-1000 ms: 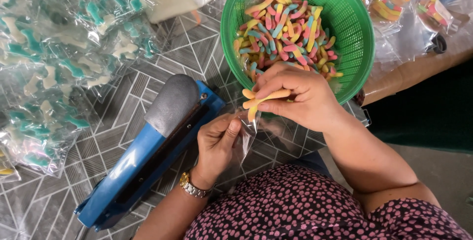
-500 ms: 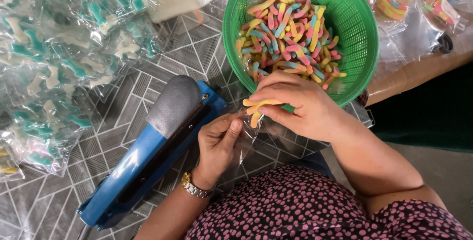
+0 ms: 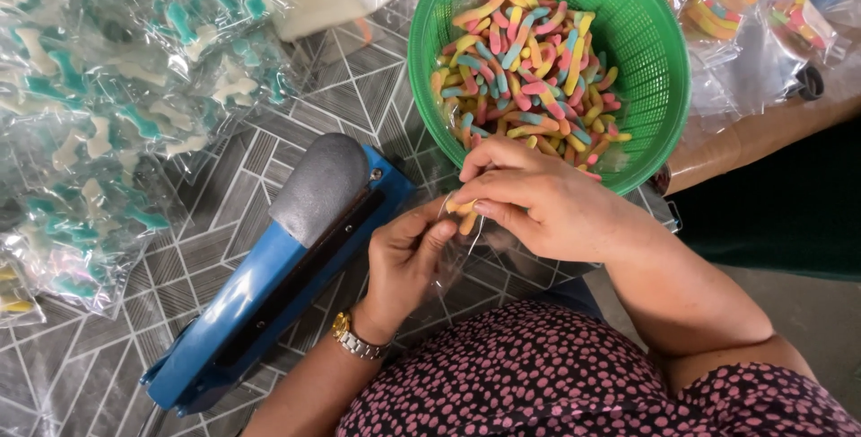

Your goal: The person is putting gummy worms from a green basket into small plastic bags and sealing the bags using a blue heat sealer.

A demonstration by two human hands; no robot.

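Observation:
My right hand [image 3: 543, 204] pinches a few yellow-orange gummy worms [image 3: 465, 211] at the mouth of a small clear plastic bag [image 3: 459, 253]. That bag hangs from my left hand [image 3: 408, 262], whose fingers hold its top edge open. Both hands meet just in front of a green plastic basket [image 3: 659, 60] heaped with several colourful sugared gummy worms [image 3: 529, 69]. A gold wristwatch [image 3: 352, 337] is on my left wrist.
A blue heat sealer [image 3: 269, 276] with a grey press arm lies diagonally at my left on a grey patterned tablecloth [image 3: 90, 356]. Filled clear bags of teal-and-white sweets [image 3: 99, 132] pile up at left. More candy bags [image 3: 735, 7] sit at top right.
My right hand has come down from the basket rim with the gummy worms to the bag's opening. The left hand has stayed put holding the bag.

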